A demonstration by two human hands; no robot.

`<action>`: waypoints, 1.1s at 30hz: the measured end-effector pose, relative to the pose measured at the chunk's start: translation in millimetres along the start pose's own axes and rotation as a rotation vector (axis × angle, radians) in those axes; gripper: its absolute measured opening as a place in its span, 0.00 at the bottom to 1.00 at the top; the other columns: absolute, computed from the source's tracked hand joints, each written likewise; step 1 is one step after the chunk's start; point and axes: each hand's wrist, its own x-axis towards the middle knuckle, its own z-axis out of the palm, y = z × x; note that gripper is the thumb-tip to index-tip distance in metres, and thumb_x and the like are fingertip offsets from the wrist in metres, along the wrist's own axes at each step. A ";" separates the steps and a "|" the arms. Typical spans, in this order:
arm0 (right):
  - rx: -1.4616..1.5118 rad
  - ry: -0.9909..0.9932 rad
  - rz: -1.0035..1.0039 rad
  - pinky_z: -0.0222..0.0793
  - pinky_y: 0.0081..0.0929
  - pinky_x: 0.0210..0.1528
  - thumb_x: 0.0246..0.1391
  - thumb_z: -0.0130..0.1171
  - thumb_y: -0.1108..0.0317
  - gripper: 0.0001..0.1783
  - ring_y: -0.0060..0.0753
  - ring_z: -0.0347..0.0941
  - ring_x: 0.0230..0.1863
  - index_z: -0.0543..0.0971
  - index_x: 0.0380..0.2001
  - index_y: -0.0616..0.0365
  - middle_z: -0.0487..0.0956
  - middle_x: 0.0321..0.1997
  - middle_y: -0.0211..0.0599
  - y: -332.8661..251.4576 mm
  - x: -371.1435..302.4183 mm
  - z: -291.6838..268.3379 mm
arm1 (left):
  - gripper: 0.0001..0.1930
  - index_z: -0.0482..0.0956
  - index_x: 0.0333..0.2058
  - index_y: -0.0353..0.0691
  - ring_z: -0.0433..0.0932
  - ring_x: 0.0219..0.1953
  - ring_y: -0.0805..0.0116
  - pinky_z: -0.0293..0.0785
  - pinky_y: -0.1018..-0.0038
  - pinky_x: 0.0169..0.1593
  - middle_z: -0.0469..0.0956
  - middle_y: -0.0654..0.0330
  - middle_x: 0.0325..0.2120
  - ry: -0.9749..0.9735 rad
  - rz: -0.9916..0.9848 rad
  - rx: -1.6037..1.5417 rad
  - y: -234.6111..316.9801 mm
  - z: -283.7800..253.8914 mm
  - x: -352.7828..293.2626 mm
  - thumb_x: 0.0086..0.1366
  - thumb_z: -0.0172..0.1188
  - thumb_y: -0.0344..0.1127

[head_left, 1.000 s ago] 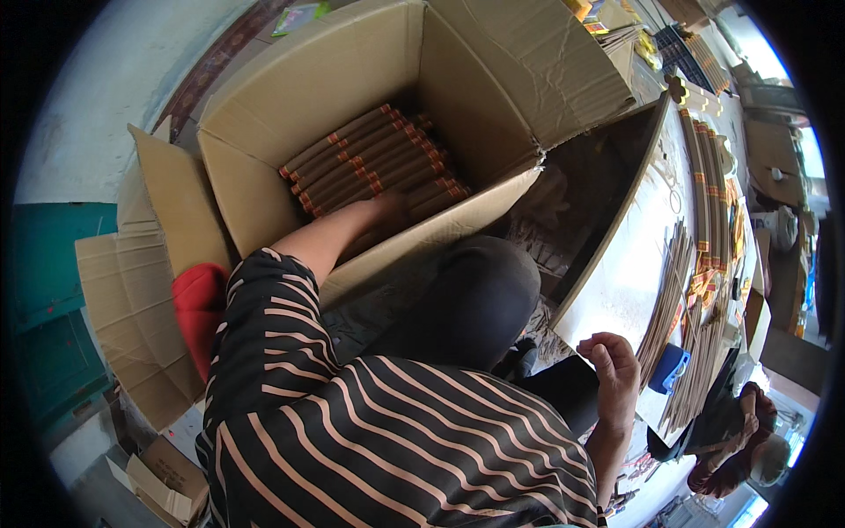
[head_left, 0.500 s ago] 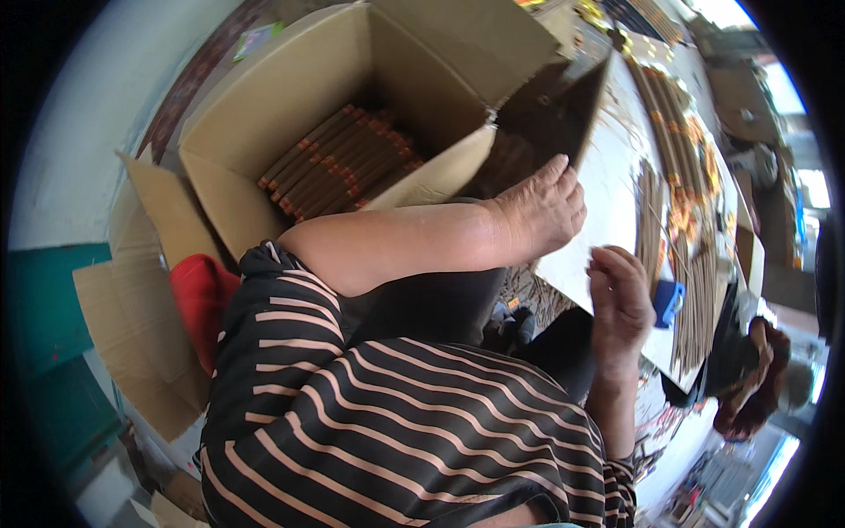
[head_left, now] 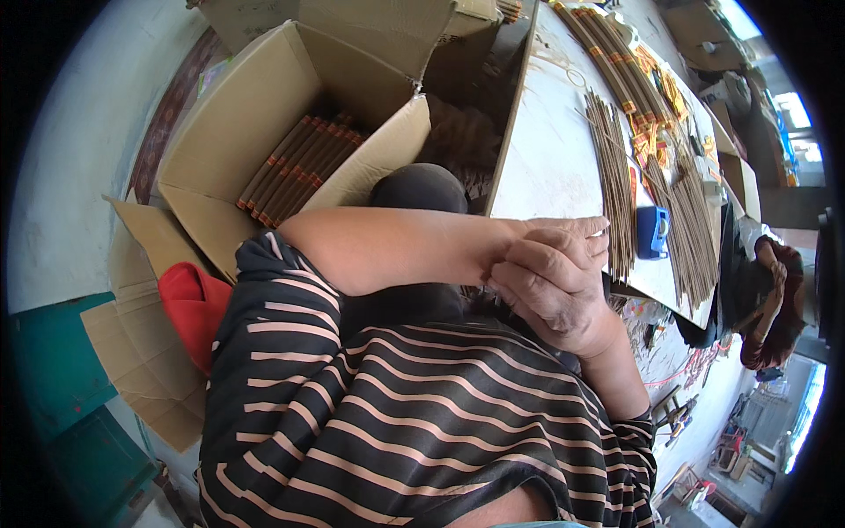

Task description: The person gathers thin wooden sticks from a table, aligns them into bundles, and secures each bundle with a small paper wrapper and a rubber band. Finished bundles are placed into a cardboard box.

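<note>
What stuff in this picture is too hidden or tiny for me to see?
All in the head view:
Part of the left hand: behind the right hand; whether either grip holds something, I can't tell.
What lies under the brown bundles: the bundles and the cardboard box hide it.
The other person's work: too small.
The teal panel's outer edge: lost in the dark rim.

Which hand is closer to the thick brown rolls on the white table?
Left. The left hand is nearer but not touching the thick brown rolls; the right hand overlaps it in view and sits farther back.
</note>
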 end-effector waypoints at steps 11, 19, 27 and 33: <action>0.003 0.070 -0.013 0.69 0.32 0.42 0.30 0.67 0.74 0.18 0.39 0.70 0.38 0.78 0.32 0.60 0.73 0.36 0.38 -4.7 -37.0 -21.7 | 0.22 0.62 0.55 0.39 0.62 0.55 0.68 0.44 0.64 0.66 0.66 0.57 0.50 0.110 0.139 -0.788 13.6 -7.6 11.8 0.64 0.45 0.41; -0.057 0.146 0.196 0.66 0.30 0.40 0.33 0.68 0.71 0.21 0.38 0.69 0.38 0.78 0.36 0.60 0.73 0.36 0.37 -14.9 -53.3 -33.5 | 0.22 0.58 0.58 0.40 0.63 0.54 0.71 0.42 0.68 0.68 0.64 0.59 0.51 0.082 0.189 -0.982 21.8 -13.3 29.0 0.66 0.42 0.37; -0.061 0.144 0.266 0.66 0.31 0.39 0.34 0.68 0.70 0.21 0.37 0.67 0.35 0.78 0.38 0.58 0.73 0.34 0.36 -11.0 -64.0 -39.1 | 0.23 0.52 0.61 0.47 0.58 0.58 0.73 0.34 0.67 0.68 0.61 0.60 0.54 -0.048 0.084 -1.299 21.5 9.0 51.5 0.68 0.36 0.40; -0.053 0.164 0.286 0.57 0.37 0.45 0.31 0.70 0.67 0.20 0.36 0.67 0.35 0.78 0.34 0.54 0.72 0.34 0.32 -0.6 -74.1 -41.8 | 0.22 0.53 0.60 0.48 0.58 0.58 0.73 0.34 0.67 0.68 0.61 0.60 0.54 -0.059 0.109 -1.195 11.7 16.3 69.5 0.68 0.36 0.42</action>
